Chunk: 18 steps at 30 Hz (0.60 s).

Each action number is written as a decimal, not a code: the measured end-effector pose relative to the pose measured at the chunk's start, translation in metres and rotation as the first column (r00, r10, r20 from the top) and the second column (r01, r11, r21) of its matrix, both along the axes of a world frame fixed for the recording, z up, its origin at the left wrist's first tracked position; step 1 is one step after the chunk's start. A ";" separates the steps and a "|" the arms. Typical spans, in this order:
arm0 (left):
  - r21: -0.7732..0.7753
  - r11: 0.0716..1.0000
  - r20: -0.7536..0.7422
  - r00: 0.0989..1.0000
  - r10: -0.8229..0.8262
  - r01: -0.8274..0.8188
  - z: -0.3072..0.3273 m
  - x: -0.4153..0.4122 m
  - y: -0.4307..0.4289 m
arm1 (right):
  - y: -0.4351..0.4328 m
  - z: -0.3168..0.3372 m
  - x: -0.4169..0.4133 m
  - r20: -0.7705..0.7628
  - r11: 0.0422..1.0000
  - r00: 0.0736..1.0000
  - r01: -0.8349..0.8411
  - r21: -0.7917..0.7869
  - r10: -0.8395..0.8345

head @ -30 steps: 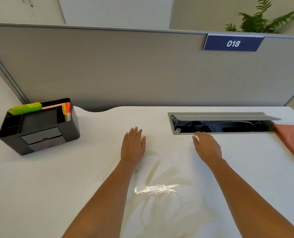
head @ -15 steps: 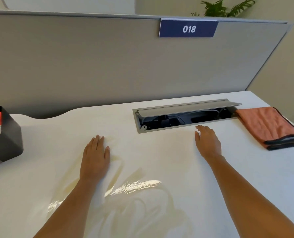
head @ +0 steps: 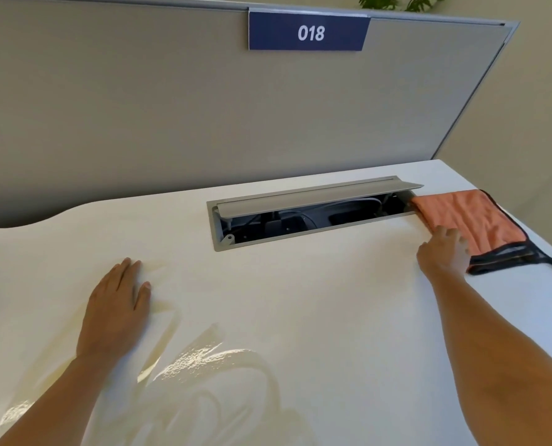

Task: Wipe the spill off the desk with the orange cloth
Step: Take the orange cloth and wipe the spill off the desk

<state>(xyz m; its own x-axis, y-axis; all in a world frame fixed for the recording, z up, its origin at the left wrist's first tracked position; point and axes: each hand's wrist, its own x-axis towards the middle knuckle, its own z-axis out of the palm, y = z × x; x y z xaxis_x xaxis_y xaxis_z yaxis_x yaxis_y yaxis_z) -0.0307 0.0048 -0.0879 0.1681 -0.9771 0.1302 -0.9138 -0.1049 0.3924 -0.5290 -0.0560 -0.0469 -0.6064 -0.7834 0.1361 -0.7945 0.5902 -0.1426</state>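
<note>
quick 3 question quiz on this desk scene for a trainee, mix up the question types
1. True or false: the right hand has lifted the cloth off the desk.
2. Where does the spill lie? A) by the left hand B) under the cloth C) inside the cable tray
3. Fill in: the sign on the partition reads ___.

Key
1. False: the cloth lies flat, with the fingers just at its near edge.
2. A
3. 018
</note>
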 end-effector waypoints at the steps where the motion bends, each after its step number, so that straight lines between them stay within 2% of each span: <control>1: -0.001 1.000 -0.004 1.000 0.005 -0.005 0.000 0.001 0.000 | -0.001 -0.002 -0.006 -0.012 1.000 1.000 0.020 0.005 -0.020; 11: -0.003 1.000 0.014 1.000 0.000 0.000 -0.007 0.007 -0.003 | -0.016 -0.005 -0.031 -0.154 0.996 0.985 0.080 0.041 -0.073; 13: -0.011 1.000 0.012 1.000 0.004 -0.004 -0.007 0.006 -0.003 | -0.018 -0.003 -0.033 -0.156 0.997 0.984 0.082 -0.004 -0.081; 18: -0.017 1.000 0.014 1.000 0.001 -0.001 -0.007 0.005 -0.004 | -0.017 0.002 -0.029 -0.101 0.966 0.986 0.104 -0.236 -0.130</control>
<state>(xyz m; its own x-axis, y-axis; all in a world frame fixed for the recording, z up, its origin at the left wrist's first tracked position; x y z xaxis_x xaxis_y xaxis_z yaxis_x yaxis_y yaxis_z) -0.0258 0.0010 -0.0953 0.1670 -0.9746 0.1491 -0.9191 -0.0992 0.3813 -0.5580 -0.0732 -0.0453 -0.6618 -0.6476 0.3777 -0.7408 0.6422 -0.1969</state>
